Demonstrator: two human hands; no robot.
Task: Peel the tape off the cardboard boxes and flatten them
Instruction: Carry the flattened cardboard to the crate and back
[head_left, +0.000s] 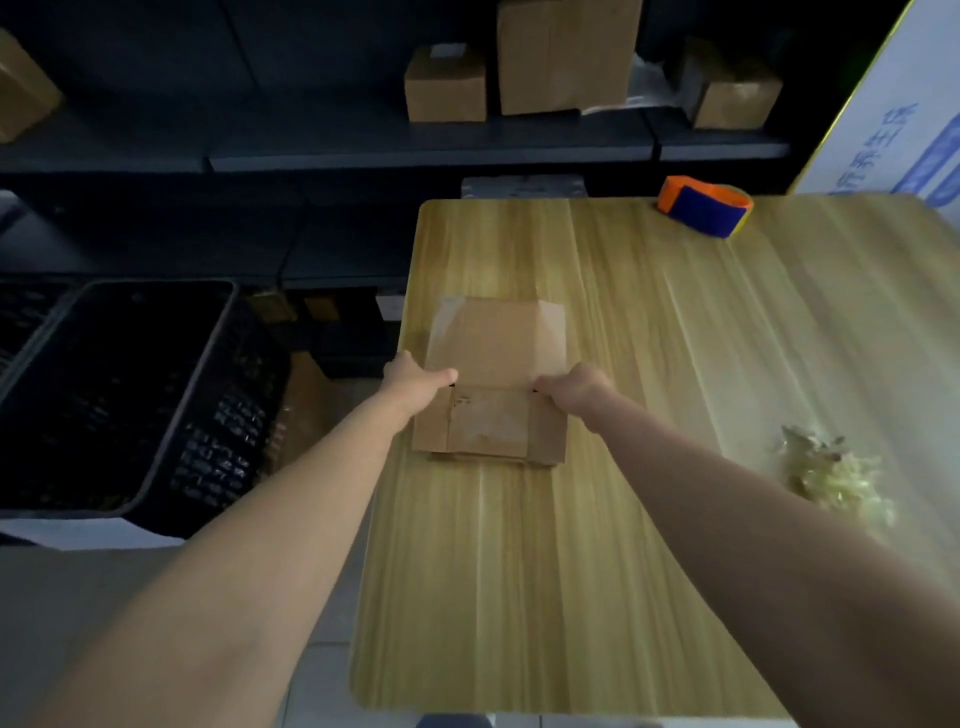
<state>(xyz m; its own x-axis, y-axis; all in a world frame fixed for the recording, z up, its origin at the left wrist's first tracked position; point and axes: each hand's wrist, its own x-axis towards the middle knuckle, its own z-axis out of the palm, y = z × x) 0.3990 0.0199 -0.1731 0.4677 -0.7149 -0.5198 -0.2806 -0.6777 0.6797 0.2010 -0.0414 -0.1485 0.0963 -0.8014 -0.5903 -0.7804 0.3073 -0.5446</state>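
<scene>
L hand (415, 385), R hand (577, 393) grip box (493, 343); crate (223, 441) dark.

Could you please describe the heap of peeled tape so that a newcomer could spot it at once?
Start at the wooden table, where a flattened cardboard box lies near the left edge. Go across to the table's right side: the heap of peeled tape sits there. It is pale, glossy and crumpled, unlike the orange and blue object at the far edge.

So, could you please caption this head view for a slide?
Left hand and right hand hold a flattened cardboard box on the wooden table.
</scene>
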